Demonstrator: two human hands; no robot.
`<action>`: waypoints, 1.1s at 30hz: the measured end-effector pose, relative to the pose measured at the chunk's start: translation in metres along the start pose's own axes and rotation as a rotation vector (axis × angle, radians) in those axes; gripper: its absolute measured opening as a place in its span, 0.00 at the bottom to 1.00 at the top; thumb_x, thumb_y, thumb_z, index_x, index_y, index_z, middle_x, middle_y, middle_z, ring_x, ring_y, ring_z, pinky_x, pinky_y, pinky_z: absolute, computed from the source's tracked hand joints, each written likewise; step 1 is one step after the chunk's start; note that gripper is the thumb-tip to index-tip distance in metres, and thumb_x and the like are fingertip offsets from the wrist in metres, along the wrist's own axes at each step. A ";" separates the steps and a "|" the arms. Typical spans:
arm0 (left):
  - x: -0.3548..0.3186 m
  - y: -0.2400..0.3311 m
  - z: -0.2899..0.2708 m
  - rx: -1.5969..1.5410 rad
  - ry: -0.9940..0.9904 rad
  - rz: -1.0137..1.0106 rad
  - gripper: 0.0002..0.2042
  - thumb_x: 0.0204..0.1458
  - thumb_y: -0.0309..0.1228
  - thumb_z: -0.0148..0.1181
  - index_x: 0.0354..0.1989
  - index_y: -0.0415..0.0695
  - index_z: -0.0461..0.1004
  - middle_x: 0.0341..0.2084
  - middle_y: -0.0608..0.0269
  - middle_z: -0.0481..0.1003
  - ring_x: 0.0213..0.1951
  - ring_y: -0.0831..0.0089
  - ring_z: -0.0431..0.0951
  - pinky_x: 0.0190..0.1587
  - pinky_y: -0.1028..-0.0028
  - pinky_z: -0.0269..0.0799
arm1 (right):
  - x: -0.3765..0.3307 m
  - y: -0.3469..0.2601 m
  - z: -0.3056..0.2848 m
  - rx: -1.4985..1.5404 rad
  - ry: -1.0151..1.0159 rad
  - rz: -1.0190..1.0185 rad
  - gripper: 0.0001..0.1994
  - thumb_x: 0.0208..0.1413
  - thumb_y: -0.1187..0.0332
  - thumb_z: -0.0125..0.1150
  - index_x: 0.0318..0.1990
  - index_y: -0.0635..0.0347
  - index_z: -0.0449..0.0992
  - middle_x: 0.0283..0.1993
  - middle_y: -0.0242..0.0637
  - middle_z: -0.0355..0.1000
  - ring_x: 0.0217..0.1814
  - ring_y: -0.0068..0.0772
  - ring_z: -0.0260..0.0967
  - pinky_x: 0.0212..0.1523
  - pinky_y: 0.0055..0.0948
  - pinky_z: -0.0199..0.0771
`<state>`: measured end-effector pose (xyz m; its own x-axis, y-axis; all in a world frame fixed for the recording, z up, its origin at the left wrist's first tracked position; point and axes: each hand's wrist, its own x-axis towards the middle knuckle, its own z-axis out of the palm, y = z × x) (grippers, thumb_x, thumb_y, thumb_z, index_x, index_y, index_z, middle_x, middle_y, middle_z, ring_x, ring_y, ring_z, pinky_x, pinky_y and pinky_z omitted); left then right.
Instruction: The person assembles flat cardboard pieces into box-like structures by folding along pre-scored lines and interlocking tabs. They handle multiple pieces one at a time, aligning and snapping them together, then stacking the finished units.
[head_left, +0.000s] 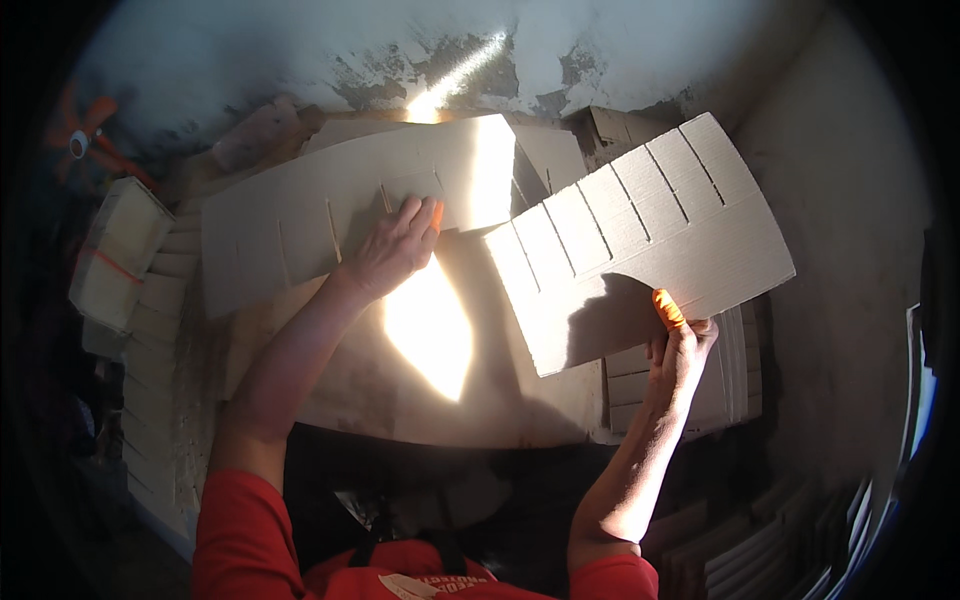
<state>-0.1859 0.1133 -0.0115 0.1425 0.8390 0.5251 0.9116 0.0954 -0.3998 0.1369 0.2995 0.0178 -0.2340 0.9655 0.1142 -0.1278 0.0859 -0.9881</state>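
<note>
My right hand [682, 335] pinches the lower edge of a slotted cardboard sheet [700, 245], its orange-covered thumb on the front face. That sheet is tilted above the table, with several narrow cuts running in from its upper edge. My left hand [395, 245] is closed at the lower edge of a second slotted cardboard sheet [270, 235], which is longer and reaches to the left. An orange cover shows on one digit of this hand too. The ends of its other fingers are partly hidden. The two sheets come close together at the middle.
Underneath is a worktable [480, 415] with a bright sunlit patch. A stack of cardboard pieces [735, 375] lies at its right side. At the left stand a pale box [118, 255] and an orange-bladed fan [85, 140]. A peeling wall [300, 60] rises behind; more sheets [760, 550] stand lower right.
</note>
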 end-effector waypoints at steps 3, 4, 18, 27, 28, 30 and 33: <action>-0.003 -0.001 -0.006 -0.009 0.001 -0.018 0.16 0.43 0.18 0.57 0.44 0.30 0.74 0.46 0.53 0.71 0.42 0.66 0.72 0.30 0.76 0.77 | -0.002 -0.004 0.005 0.006 0.030 0.035 0.07 0.49 0.73 0.68 0.25 0.59 0.74 0.14 0.24 0.63 0.07 0.13 0.49 0.07 0.18 0.47; -0.004 0.002 -0.010 0.006 -0.011 -0.020 0.16 0.43 0.18 0.57 0.44 0.30 0.74 0.46 0.53 0.71 0.42 0.66 0.73 0.30 0.76 0.77 | -0.002 -0.006 0.006 0.021 0.051 0.050 0.07 0.50 0.75 0.66 0.24 0.59 0.74 0.15 0.24 0.63 0.07 0.13 0.48 0.08 0.18 0.45; -0.023 -0.001 -0.027 -0.023 -0.011 -0.074 0.18 0.45 0.20 0.57 0.48 0.30 0.72 0.48 0.49 0.71 0.46 0.60 0.72 0.43 0.70 0.77 | -0.003 -0.010 0.007 0.048 -0.002 0.099 0.07 0.49 0.75 0.61 0.23 0.57 0.70 0.14 0.21 0.57 0.08 0.13 0.45 0.08 0.19 0.46; -0.023 0.016 -0.034 -0.005 0.001 -0.038 0.18 0.44 0.18 0.57 0.47 0.29 0.73 0.45 0.49 0.73 0.43 0.62 0.73 0.39 0.71 0.76 | 0.004 0.000 -0.002 0.067 -0.064 0.032 0.06 0.49 0.79 0.58 0.23 0.59 0.71 0.18 0.23 0.62 0.10 0.12 0.50 0.08 0.18 0.46; -0.021 0.019 -0.037 -0.008 -0.006 -0.034 0.18 0.44 0.18 0.57 0.47 0.30 0.73 0.45 0.50 0.73 0.43 0.62 0.73 0.38 0.72 0.76 | 0.005 0.000 0.000 0.045 -0.051 0.003 0.06 0.49 0.79 0.58 0.23 0.60 0.71 0.17 0.23 0.62 0.10 0.12 0.50 0.08 0.18 0.46; -0.019 0.025 -0.043 -0.012 -0.025 -0.029 0.17 0.44 0.18 0.57 0.46 0.30 0.74 0.44 0.50 0.74 0.42 0.63 0.73 0.37 0.72 0.76 | 0.003 -0.003 0.003 0.031 -0.049 0.012 0.05 0.49 0.79 0.60 0.24 0.60 0.72 0.16 0.23 0.63 0.09 0.12 0.51 0.08 0.18 0.46; -0.018 0.038 -0.053 -0.017 -0.051 -0.020 0.16 0.44 0.18 0.58 0.44 0.31 0.75 0.44 0.51 0.74 0.41 0.65 0.74 0.34 0.74 0.75 | 0.001 -0.011 0.001 0.037 -0.082 0.079 0.05 0.49 0.79 0.61 0.25 0.61 0.74 0.17 0.24 0.65 0.10 0.11 0.52 0.08 0.18 0.47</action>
<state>-0.1338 0.0737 0.0040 0.1053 0.8632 0.4938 0.9207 0.1031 -0.3765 0.1366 0.2992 0.0285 -0.3229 0.9453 0.0459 -0.1408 0.0000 -0.9900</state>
